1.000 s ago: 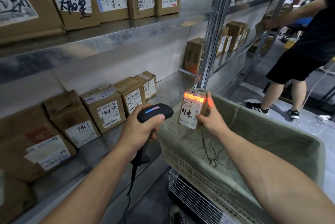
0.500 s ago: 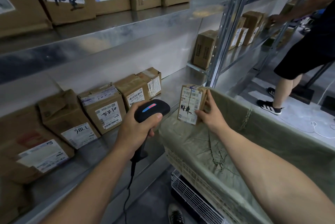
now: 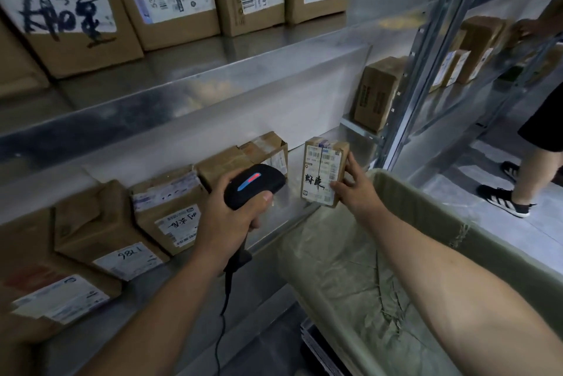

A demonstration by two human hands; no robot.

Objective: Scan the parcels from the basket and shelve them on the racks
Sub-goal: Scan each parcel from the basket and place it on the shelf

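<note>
A small brown cardboard parcel (image 3: 324, 173) is faced with a white label, printed with black barcodes and marked in bold black handwriting. A black plastic handheld scanner (image 3: 254, 185) is topped by a lit strip, blue with a red stretch. The sack-lined basket (image 3: 432, 211) is covered in olive-green weave. The metal rack shelves (image 3: 243, 77) are finished in silver-grey. The blurred low-cut shoe (image 3: 502, 203) seems black with white stripes.

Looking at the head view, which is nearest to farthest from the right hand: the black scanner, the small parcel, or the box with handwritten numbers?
1. small parcel, gripped by the right hand itself.
2. black scanner, just left, in the left hand.
3. box with handwritten numbers, far to the left.
</note>
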